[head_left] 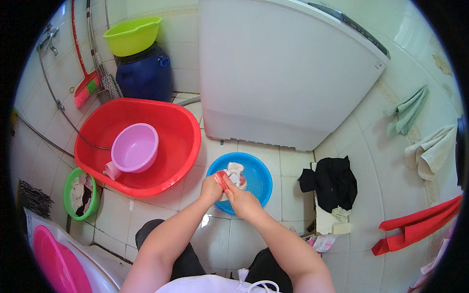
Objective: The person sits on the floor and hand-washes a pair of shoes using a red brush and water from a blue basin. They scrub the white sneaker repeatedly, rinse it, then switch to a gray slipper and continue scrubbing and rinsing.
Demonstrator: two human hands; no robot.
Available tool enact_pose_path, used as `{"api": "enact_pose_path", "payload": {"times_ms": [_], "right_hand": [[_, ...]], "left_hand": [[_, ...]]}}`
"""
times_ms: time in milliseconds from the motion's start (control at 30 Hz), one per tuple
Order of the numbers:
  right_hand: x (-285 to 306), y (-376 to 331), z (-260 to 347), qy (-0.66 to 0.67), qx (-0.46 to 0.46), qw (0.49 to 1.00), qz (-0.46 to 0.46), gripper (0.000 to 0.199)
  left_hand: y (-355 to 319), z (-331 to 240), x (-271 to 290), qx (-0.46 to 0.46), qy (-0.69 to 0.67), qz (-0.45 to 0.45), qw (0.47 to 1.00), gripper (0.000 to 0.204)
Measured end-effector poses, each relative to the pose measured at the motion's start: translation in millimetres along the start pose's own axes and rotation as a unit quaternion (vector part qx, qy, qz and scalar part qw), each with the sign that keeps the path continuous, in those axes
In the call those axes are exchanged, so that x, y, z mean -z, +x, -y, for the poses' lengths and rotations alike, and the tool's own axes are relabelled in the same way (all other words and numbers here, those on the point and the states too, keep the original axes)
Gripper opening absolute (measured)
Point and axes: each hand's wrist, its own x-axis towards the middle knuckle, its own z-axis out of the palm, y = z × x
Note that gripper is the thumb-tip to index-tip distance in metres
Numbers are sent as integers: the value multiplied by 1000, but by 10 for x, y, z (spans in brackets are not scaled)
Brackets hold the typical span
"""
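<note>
Head view: two bare forearms are seen entering from the lower edge, above dark trousers and a white garment hem, and meeting over the blue basin (256, 183), taken here as landmark. Above the near rim of that basin the left hand (211, 189) is closed around one end of a small pale cloth item with red parts (234, 175), while the right hand (243, 200) is clenched on its other end, fingers curled tight and the piece gripped between both fists. Washing is judged to be in progress: the item is held over the basin rather than laid aside, and whether water or suds are present cannot be told. More laundry appears to remain, since a black garment (332, 181) is heaped to the right of the basin and cloths are seen in a green basket (80, 194) far to its left. Left of the basin a red tub (183, 141) holding a pink bowl (135, 147) is shown; behind the basin a white washing machine (278, 73) is shown.
</note>
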Motion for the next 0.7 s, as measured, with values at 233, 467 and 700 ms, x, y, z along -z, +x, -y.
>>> {"api": "enact_pose_path", "payload": {"times_ms": [233,467,700], "right_hand": [[-81,69,-94,34,-25,999,-3,54],[-145,29,8,43,-41,998,-12,52],[9,-28,80,38,-25,998,-31,51]], "left_hand": [[-9,44,-10,-81,86,-59,991,22],[-2,30,24,-184,33,-29,982,19],[-53,2,42,-211,49,14,976,16]]}}
